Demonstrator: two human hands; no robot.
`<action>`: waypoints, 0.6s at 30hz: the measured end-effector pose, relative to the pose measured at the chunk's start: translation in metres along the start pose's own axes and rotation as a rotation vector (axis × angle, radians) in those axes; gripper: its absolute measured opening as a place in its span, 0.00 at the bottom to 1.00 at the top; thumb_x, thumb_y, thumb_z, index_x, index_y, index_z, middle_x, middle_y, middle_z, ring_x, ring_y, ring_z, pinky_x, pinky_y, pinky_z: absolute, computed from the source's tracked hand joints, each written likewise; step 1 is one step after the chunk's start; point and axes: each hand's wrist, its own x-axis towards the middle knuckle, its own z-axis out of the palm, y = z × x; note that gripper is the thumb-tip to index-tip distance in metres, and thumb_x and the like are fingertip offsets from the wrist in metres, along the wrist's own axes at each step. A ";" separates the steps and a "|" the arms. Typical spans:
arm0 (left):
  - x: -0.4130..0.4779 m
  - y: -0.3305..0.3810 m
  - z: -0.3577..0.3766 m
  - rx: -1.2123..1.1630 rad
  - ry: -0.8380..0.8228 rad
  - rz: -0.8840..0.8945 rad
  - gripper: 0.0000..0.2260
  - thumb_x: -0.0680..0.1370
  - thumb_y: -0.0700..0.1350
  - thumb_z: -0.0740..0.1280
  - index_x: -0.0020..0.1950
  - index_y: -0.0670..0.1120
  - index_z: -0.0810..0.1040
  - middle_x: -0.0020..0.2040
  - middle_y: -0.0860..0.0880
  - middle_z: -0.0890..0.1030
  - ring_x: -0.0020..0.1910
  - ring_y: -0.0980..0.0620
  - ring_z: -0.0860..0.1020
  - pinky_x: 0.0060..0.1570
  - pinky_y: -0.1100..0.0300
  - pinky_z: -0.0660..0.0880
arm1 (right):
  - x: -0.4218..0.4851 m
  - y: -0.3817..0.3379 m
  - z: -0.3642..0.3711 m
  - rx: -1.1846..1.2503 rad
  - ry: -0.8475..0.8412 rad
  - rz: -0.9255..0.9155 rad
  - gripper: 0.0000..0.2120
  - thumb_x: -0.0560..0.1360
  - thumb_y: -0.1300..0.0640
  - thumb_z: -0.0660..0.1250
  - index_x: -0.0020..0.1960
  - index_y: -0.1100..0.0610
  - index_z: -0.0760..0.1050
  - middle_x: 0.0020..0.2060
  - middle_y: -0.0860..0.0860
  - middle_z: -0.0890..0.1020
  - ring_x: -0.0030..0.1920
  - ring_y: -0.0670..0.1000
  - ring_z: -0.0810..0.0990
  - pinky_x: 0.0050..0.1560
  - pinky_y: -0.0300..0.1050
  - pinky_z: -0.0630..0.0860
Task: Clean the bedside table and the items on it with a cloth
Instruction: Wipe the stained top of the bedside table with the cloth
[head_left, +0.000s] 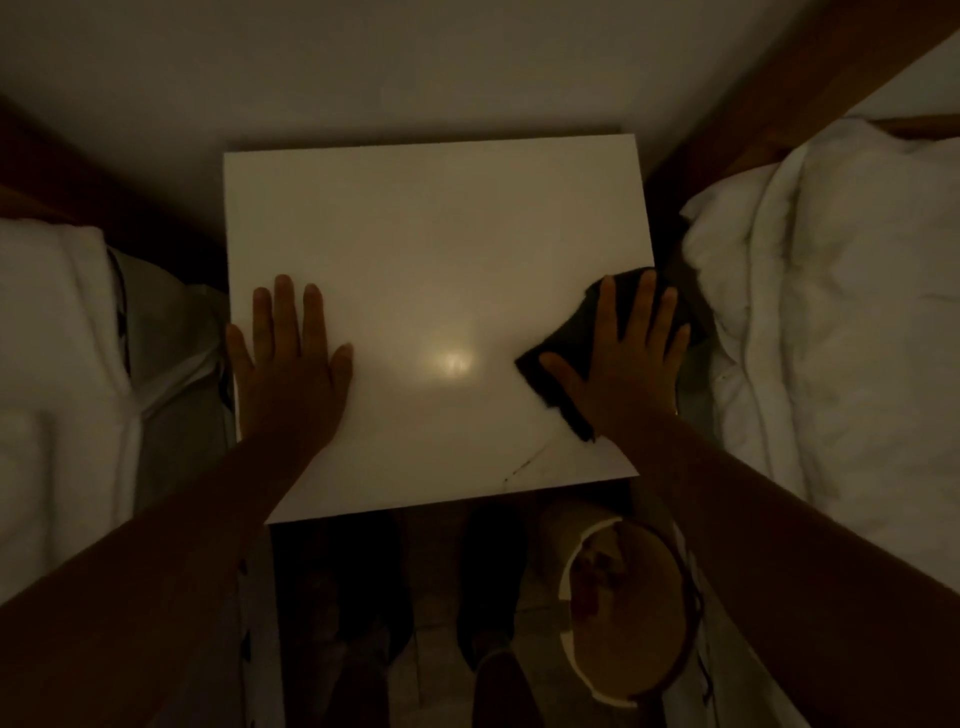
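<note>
I log: bedside table, white top. L hand flat on it, fingers straight, grasping nothing. R hand splayed flat, pressing dark cloth at right edge.

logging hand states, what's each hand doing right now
Left hand: open, flat on the bedside table.
Right hand: open, fingers straight, pressing the dark cloth onto the table.

left hand: bare | right hand: bare | forearms: 2, bare | feet: 2 dark shoes, dim
</note>
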 end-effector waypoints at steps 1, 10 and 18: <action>0.000 0.000 -0.001 0.002 -0.003 0.003 0.30 0.80 0.60 0.44 0.78 0.49 0.40 0.79 0.43 0.46 0.78 0.41 0.46 0.72 0.36 0.49 | 0.001 0.000 -0.001 0.015 -0.004 0.028 0.49 0.68 0.22 0.44 0.78 0.51 0.38 0.77 0.62 0.43 0.76 0.66 0.43 0.70 0.73 0.48; -0.007 0.007 -0.009 -0.007 -0.023 0.001 0.30 0.81 0.57 0.48 0.79 0.47 0.41 0.79 0.42 0.44 0.77 0.40 0.44 0.72 0.34 0.47 | -0.080 -0.005 0.017 0.087 -0.017 0.236 0.48 0.71 0.24 0.46 0.78 0.56 0.41 0.76 0.67 0.45 0.75 0.69 0.47 0.71 0.70 0.51; -0.014 0.009 -0.016 -0.010 -0.048 -0.006 0.30 0.80 0.59 0.43 0.78 0.48 0.39 0.79 0.42 0.42 0.77 0.41 0.42 0.73 0.37 0.42 | -0.140 -0.040 0.025 0.101 -0.046 0.318 0.41 0.76 0.34 0.49 0.78 0.59 0.44 0.76 0.67 0.45 0.75 0.69 0.45 0.73 0.65 0.49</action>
